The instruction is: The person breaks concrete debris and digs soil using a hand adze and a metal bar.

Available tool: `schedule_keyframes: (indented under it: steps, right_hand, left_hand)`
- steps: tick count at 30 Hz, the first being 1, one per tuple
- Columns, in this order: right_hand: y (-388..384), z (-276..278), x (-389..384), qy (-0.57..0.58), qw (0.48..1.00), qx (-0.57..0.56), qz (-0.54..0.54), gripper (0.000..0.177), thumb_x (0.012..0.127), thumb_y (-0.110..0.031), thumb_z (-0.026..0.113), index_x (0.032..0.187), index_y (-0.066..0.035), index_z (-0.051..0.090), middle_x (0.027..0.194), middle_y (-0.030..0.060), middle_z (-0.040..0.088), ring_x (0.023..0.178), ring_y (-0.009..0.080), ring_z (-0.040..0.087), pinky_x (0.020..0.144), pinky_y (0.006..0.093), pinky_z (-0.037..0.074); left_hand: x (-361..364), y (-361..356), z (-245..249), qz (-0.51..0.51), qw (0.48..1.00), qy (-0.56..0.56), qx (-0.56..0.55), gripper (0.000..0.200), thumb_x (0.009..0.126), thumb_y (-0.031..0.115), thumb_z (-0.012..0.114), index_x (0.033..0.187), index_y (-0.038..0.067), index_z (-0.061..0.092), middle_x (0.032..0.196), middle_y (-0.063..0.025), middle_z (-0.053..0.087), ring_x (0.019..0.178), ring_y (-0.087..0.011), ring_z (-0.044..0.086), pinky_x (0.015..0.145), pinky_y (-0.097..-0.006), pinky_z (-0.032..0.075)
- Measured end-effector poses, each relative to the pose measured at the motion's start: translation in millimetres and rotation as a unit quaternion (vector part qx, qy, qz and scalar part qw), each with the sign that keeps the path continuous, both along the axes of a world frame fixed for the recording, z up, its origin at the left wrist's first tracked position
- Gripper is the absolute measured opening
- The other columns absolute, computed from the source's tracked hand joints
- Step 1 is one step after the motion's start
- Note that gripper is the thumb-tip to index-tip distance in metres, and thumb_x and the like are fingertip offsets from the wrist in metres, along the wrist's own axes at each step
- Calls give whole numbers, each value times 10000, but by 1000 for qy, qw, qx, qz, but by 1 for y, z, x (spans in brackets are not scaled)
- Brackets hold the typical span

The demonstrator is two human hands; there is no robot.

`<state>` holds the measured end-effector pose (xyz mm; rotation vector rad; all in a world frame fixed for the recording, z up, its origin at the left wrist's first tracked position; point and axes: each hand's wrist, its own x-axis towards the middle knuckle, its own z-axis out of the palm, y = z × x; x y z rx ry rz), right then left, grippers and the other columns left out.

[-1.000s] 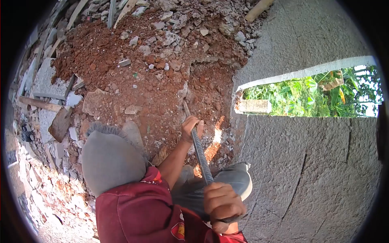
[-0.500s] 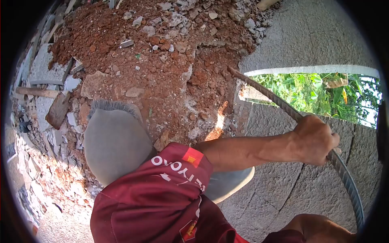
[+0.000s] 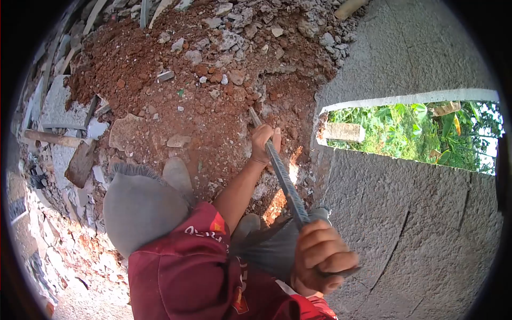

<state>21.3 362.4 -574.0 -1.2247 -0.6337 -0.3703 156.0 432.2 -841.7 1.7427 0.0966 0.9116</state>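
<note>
A long ribbed metal bar [image 3: 288, 186] slants from the red soil [image 3: 213, 128] down toward the lower right. My left hand [image 3: 264, 143] is wrapped round the bar near its upper end, whose tip lies just above the hand against the soil. Lower down, my right hand [image 3: 322, 256] grips the same bar, its fingers closed round it. Beyond that fist a short dark end sticks out to the right.
On the right a rough grey wall [image 3: 416, 229] has an opening showing green plants [image 3: 400, 128]. Broken rubble and boards [image 3: 58, 109] lie at the left. A wooden stick [image 3: 50, 138] rests there. My knee [image 3: 144, 213] is bent at the lower left.
The bar's tip has moved left and the bar now stands at a steeper slant. My left hand has moved left to its upper part, and my right hand has come into view gripping it.
</note>
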Motion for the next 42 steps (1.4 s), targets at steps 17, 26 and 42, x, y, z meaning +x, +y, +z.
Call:
schedule_keyframes:
  steps: [17,26,42]
  right_hand:
    - [-180,316,21,-112,987,-70,-94,291,971,-156,450,684,-147,405,525,-87,402,428,45,400,461,214,335]
    - [-140,173,137,32,959,18,-281,367,1000,-258,305,660,-147,388,488,-50,340,399,84,262,411,260,307]
    - [-3,-37,-37,15,963,-184,197,326,827,-275,730,739,-75,489,600,24,507,481,210,473,533,366,381]
  left_hand:
    - [-10,-106,284,-264,959,-104,-4,407,808,364,678,521,130,508,422,-25,480,364,-177,497,430,-359,409]
    - [42,-62,193,-372,918,121,64,234,783,199,652,588,94,576,489,-41,563,402,-187,560,414,-359,463]
    - [-49,-11,-46,-36,999,30,-28,331,819,79,629,555,35,434,548,-136,437,503,-307,455,537,-425,382]
